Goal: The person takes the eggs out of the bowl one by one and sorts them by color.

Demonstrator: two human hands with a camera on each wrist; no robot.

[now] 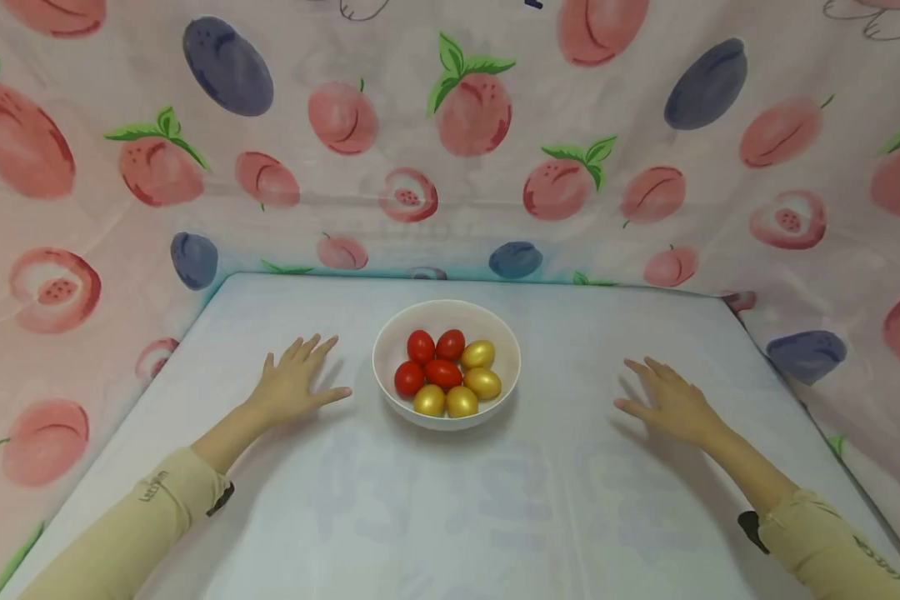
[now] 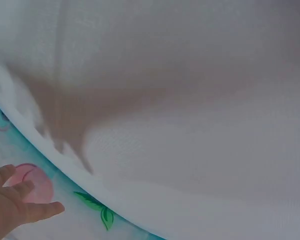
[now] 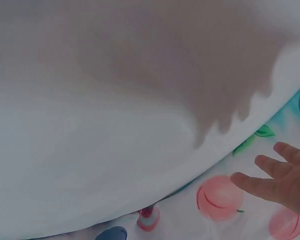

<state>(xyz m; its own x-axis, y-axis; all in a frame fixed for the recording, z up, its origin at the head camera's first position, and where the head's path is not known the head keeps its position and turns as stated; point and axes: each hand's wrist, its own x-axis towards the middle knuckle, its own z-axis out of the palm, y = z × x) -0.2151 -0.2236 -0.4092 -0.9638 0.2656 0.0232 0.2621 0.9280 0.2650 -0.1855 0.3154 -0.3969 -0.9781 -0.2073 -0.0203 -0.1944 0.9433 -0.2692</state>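
Observation:
A white bowl [image 1: 442, 423] stands on the white table, holding several glossy red eggs [image 1: 421, 347] and several gold eggs [image 1: 483, 383]. To its left, my left hand [image 1: 288, 390] hovers over the table with fingers spread and nothing held; its thumb points toward the bowl. On the other side, farther from the bowl, my right hand [image 1: 675, 404] is also spread above the surface, holding nothing. The left wrist view catches part of the left hand [image 2: 15, 205] at the lower left. Straight fingers of the right hand [image 3: 282, 175] show in the right wrist view.
The table [image 1: 450, 517] is covered in white and reaches back to a hanging cloth [image 1: 420, 108] printed with peaches and plums, which also drapes both sides. Shadows of both hands fall on the tabletop. Light-coloured sleeves [image 1: 135, 517] cover the forearms.

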